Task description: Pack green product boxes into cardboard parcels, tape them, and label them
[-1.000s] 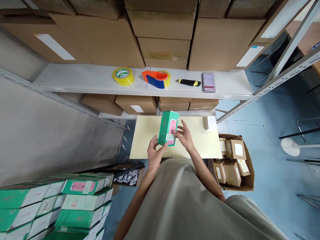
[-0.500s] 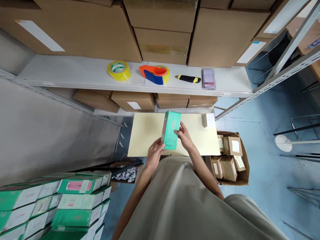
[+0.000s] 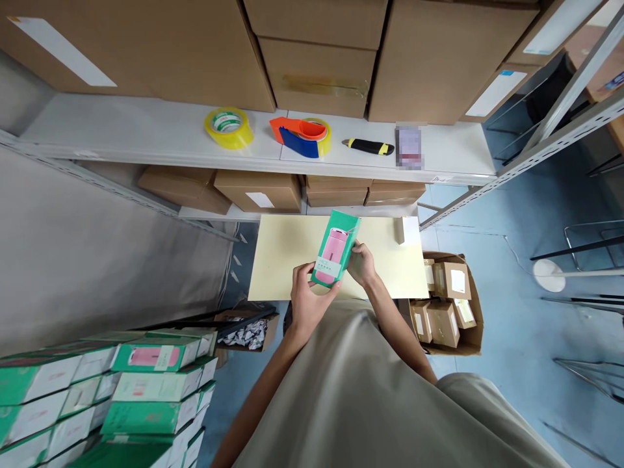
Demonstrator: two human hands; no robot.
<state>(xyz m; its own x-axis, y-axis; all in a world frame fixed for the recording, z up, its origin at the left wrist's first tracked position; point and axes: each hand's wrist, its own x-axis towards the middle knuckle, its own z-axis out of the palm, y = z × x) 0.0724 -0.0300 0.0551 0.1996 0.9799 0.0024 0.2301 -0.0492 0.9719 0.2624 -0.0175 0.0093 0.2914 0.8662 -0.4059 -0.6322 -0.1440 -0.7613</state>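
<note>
A green product box (image 3: pixel 336 247) with a pink bottle-like picture on its face is held above the pale yellow table (image 3: pixel 273 260). My left hand (image 3: pixel 311 300) grips its lower end, with the thumb along the bottom edge. My right hand (image 3: pixel 361 263) closes on the right side of the box, partly hidden behind it. The box tilts, its top leaning to the right. A small white box (image 3: pixel 407 230) stands at the table's right end.
On the shelf (image 3: pixel 160 127) lie yellow tape (image 3: pixel 229 128), a tape dispenser (image 3: pixel 305 136) and a utility knife (image 3: pixel 369 147). Green boxes (image 3: pixel 141 416) are stacked at lower left. A carton (image 3: pixel 475 325) of small brown boxes sits right of the table, and crumpled paper (image 3: pixel 249 335) fills another.
The green box has been turned in my hands, so its pink-picture face now shows instead of a plainer green side. My left hand has shifted along its bottom end.
</note>
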